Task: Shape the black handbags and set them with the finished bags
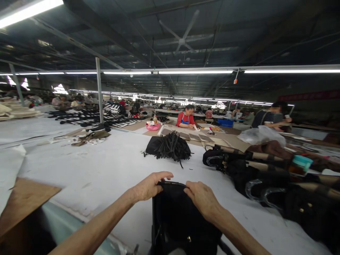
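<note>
A black bag (175, 216) with a small gold-coloured fitting on its front stands at the near edge of the white table (106, 166). At the left end of its top rim, my left hand (150, 186) grips the edge, thumb below and index finger stretched over it. Opposite, my right hand (200, 196) pinches the rim's right end, its fingertips partly hidden. Just beyond the hands lies a black bundle (170, 145) topped with a heap of thin black strips.
Several black bags (262, 180) with clear plastic-wrapped handles line the right side, a teal-lidded container (301, 164) among them. Behind are a pink basket (153, 125) and a person in red (186, 119). Fabric scraps (91, 136) lie left; brown board (29, 198) sits near left.
</note>
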Available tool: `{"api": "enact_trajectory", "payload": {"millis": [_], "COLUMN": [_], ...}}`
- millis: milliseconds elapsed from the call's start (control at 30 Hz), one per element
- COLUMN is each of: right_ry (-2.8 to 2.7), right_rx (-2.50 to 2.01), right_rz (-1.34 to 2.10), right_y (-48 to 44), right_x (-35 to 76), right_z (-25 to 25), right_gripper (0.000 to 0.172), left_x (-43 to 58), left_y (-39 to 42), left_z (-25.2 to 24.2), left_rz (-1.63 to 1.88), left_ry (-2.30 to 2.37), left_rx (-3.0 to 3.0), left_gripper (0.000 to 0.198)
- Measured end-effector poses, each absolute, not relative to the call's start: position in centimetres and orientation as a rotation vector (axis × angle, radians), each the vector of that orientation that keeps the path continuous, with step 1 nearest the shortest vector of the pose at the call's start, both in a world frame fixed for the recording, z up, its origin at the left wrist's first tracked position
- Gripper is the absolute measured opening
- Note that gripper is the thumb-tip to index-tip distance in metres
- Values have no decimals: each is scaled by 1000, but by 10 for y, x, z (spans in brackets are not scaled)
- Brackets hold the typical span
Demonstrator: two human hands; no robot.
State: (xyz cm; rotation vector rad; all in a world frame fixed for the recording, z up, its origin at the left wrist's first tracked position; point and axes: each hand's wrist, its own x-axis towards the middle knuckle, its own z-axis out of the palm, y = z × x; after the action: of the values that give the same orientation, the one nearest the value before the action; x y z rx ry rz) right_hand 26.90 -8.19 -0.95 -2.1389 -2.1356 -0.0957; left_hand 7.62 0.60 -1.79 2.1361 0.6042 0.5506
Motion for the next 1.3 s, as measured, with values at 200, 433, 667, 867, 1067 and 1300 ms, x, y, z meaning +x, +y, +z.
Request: {"api": "enact_trajectory", "payload": {"millis": [200, 433, 667, 867, 1067, 1300], "right_ry": [-2116, -2126, -2124, -2151, -2155, -2128], "right_rx": [-2183, -2168, -2175, -2151, -2132, -2181], "right_rz": [-104, -134, -138, -126, -123, -156], "right_y": [-81, -80, -80, -83, -87, -76], "right_x": [266, 266, 267, 268, 271, 265], "right_z": [-8, -9, -10, -6, -6, -5], "right_gripper": [25, 25, 26, 29, 29, 14], "left_x": [83, 88, 98, 107, 110, 114], "left_y": [3, 3, 5, 9, 9, 11], "left_z": [-8, -10, -21, -27, -27, -23], "left_rz": [496, 490, 563, 570, 578, 631], "left_ry": [546, 666, 918, 1082, 1121, 1014], "left_rx": [2535, 2649, 2661, 2664, 2655, 2516], "left_gripper": [45, 14, 9, 10, 8, 18]}}
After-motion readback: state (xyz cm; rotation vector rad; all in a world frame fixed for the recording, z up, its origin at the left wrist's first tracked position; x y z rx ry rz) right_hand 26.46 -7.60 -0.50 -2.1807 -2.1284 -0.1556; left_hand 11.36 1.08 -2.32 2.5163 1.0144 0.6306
